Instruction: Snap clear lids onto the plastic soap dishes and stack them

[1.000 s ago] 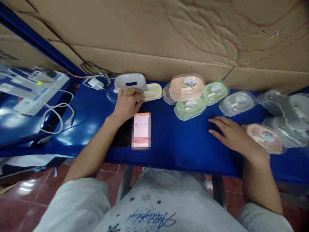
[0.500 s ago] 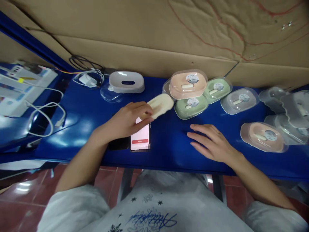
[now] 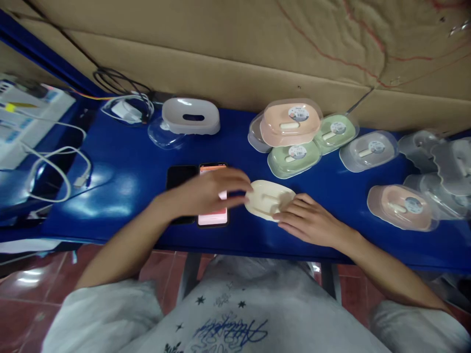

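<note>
A cream oval soap-dish tray [image 3: 270, 197] with a raised bar lies near the front of the blue table. My right hand [image 3: 311, 220] grips its right end, thumb at the near edge and fingers over the rim. At the opposite end, my left hand [image 3: 217, 193] hovers with thumb and fingers apart, fingertips by the rim; motion blurs it, and light contact cannot be ruled out. Under that hand are a lit phone [image 3: 212, 219] and a dark phone [image 3: 180, 176]. Farther back sits a grey soap-dish base [image 3: 191, 125] with an oval slot, beside a clear cover [image 3: 167, 137].
Packed soap dishes in clear covers, peach [image 3: 290, 120], green [image 3: 294, 164] and grey [image 3: 368, 152], stand behind and to the right. Clear plastic covers [image 3: 451, 166] crowd the far right. A white power strip [image 3: 33, 132], cables and a charger [image 3: 127, 112] occupy the left.
My left hand took the cream tray from beside the grey base and brought it forward and right. My right hand came left and took its right end; the left hand's fingers have loosened.
</note>
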